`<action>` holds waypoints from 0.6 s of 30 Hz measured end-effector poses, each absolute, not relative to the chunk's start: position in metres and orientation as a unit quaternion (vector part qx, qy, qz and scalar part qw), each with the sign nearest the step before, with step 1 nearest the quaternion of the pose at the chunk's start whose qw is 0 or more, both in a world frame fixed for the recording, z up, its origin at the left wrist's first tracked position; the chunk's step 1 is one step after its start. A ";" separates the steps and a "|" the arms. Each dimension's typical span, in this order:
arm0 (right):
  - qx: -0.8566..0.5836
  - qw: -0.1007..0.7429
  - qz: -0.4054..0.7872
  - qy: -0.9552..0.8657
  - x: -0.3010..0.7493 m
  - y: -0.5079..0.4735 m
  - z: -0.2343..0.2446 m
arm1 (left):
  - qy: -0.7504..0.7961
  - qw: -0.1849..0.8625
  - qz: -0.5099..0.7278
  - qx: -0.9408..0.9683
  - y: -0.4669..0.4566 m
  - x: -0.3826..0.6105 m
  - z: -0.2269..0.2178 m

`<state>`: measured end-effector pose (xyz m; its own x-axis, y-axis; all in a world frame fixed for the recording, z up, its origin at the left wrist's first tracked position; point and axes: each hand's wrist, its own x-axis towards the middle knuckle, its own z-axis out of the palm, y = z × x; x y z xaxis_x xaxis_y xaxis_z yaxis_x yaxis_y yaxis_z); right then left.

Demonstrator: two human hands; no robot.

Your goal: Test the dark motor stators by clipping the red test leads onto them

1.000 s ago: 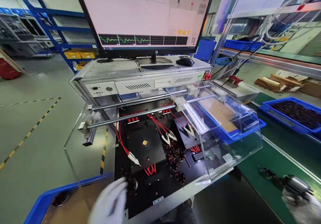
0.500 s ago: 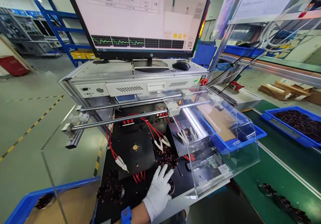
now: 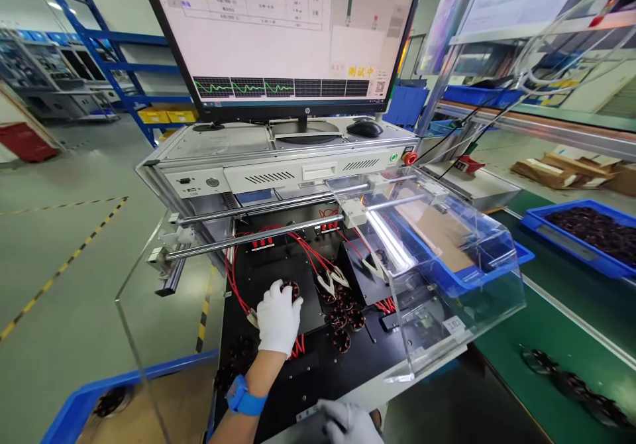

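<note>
My left hand (image 3: 279, 318), in a white glove with a blue wrist strap, closes over a small round motor stator (image 3: 291, 289) at the black plate (image 3: 271, 273) on the left of the bench. Beside that hand lies a white clip (image 3: 252, 318) on red wires, partly hidden. More stators (image 3: 340, 319) sit in a cluster to the right, with white clips (image 3: 334, 280) at their back edge. My right hand (image 3: 350, 423), also gloved, is low at the front edge of the bench, blurred and cut off by the frame; its grip is unclear.
A clear hinged cover (image 3: 447, 298) stands over the right side, beneath two metal rails (image 3: 258, 235). A monitor (image 3: 278, 46) sits on the tester behind. Blue trays stand left (image 3: 69, 407) and right (image 3: 529, 222). More stators (image 3: 571, 386) lie on the green surface.
My left hand has moved left and back from the stator cluster to the black plate, with a stator in its fingers. My right hand has come into view at the bottom.
</note>
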<state>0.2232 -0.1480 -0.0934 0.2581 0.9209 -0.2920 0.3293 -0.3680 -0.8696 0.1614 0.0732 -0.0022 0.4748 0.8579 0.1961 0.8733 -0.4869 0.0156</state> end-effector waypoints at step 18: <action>-0.703 0.430 0.396 -0.406 0.268 0.099 -0.009 | -0.417 -0.061 -0.088 -0.903 0.086 0.109 -0.013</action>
